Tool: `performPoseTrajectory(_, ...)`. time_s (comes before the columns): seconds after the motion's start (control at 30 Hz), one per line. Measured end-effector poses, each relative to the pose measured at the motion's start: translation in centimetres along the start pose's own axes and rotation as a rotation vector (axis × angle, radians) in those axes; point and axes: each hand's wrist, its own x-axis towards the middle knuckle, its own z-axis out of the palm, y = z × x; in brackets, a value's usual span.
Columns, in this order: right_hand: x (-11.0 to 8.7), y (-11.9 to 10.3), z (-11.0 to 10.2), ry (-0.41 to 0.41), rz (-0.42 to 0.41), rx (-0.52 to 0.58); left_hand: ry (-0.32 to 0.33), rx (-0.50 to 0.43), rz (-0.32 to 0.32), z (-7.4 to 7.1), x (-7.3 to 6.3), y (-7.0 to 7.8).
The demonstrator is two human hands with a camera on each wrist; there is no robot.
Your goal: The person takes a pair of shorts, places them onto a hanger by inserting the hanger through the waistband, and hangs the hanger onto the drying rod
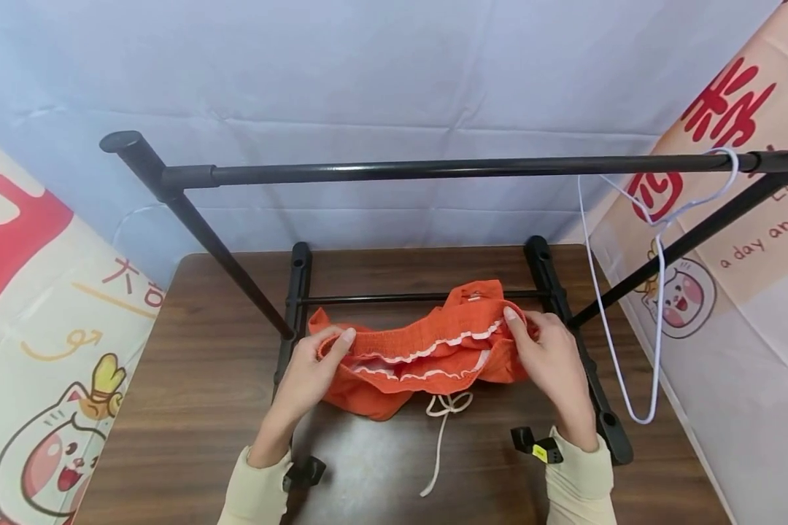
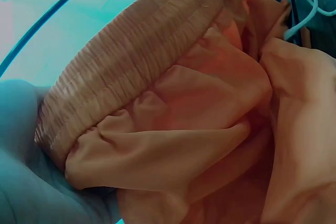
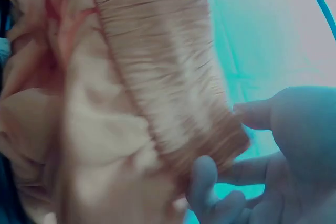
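Note:
Both hands hold a pair of orange drawstring shorts [image 1: 394,343] by its gathered elastic waistband, which is spread sideways with white ruffled stitching showing inside. My left hand [image 1: 311,368] pinches the waistband's left end, thumb on top. At the other end, my right hand [image 1: 551,354] pinches it between thumb and fingers. A cream drawstring [image 1: 441,430], tied in a bow, dangles from the front edge. In the left wrist view the ribbed waistband [image 2: 126,61] runs up from the left hand [image 2: 31,171]. The right wrist view shows fingertips at the waistband's corner [image 3: 220,135].
A black clothes rack [image 1: 394,171] stands over the wooden table [image 1: 223,437], its top bar crossing beyond the hands. One white hanger [image 1: 659,306] hangs from the bar's right end. The rack's feet [image 1: 613,430] flank the shorts. Printed cloth walls enclose the table.

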Motion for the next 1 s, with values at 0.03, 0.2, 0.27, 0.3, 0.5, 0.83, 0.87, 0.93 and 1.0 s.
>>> performPoseTrajectory(0.03,-0.2,-0.3,-0.2,0.02,-0.007,-0.003,0.012,-0.003,-0.002,0.0,0.0,0.0)
performPoseTrajectory(0.2,-1.4,-2.2,-1.9,0.187,-0.013,0.035,0.013,0.006,0.01,0.1,0.0,0.1)
performPoseTrajectory(0.27,-1.8,-3.1,-2.6,0.262,-0.01,0.08,0.002,0.015,0.021,0.1,0.0,0.1)
performPoseTrajectory(0.3,-2.0,-3.5,-3.0,0.302,-0.012,0.106,-0.004,0.019,0.028,0.0,0.0,0.0)
performPoseTrajectory(0.5,-2.2,-5.8,-4.5,0.581,-0.088,0.309,-0.036,0.023,0.031,0.1,-0.3,-0.2)
performPoseTrajectory(0.83,-0.9,-9.7,-8.0,0.911,-0.059,0.613,-0.084,0.08,0.009,0.4,-0.5,0.2)
performPoseTrajectory(0.87,-0.8,-10.0,-8.5,0.915,-0.037,0.618,-0.084,0.083,0.005,0.4,-0.5,0.3)
performPoseTrajectory(0.93,-0.3,-10.4,-9.4,0.908,0.006,0.611,-0.083,0.095,-0.001,0.5,-0.5,0.4)
performPoseTrajectory(1.0,0.2,-10.7,-10.2,0.884,0.067,0.595,-0.082,0.116,-0.002,0.5,-0.5,0.5)
